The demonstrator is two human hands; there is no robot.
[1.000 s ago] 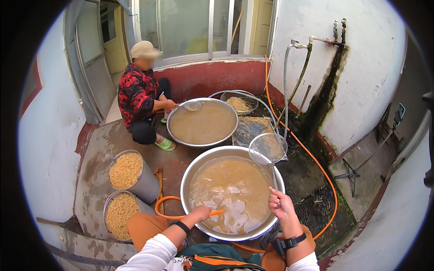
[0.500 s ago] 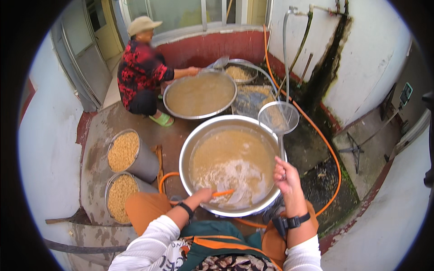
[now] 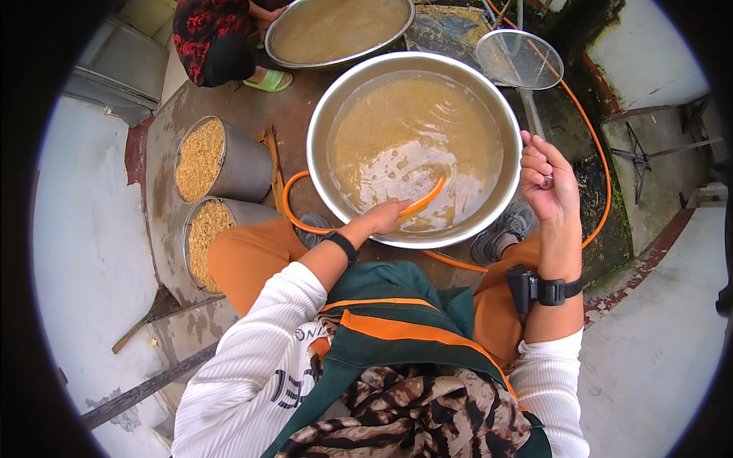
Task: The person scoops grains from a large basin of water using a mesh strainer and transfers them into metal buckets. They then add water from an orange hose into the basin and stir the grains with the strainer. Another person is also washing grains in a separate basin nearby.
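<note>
My left hand (image 3: 385,217) is closed round an orange hose (image 3: 424,200) at the near rim of a wide metal basin (image 3: 318,145). The hose's end points up and to the right over cloudy, tan water (image 3: 412,130) with ripples and bubbles. Grains below the surface are hard to make out. At the basin's right, my right hand (image 3: 551,177) grips the handle of a round mesh skimmer (image 3: 519,61). Its mesh bowl is held out beyond the basin's far right rim, and I see no load in it.
Two metal buckets (image 3: 248,164) of pale grain stand at the left, by a wooden stick (image 3: 272,164). A co-worker (image 3: 210,42) in green slippers crouches at the far left beside another basin (image 3: 340,30) of murky water. The hose loops round my basin; a stand (image 3: 637,153) is at the right.
The view has tipped downward, so the co-worker's upper body is out of frame. In my left hand, the hose end now points more upward. The skimmer stays in my right hand.
</note>
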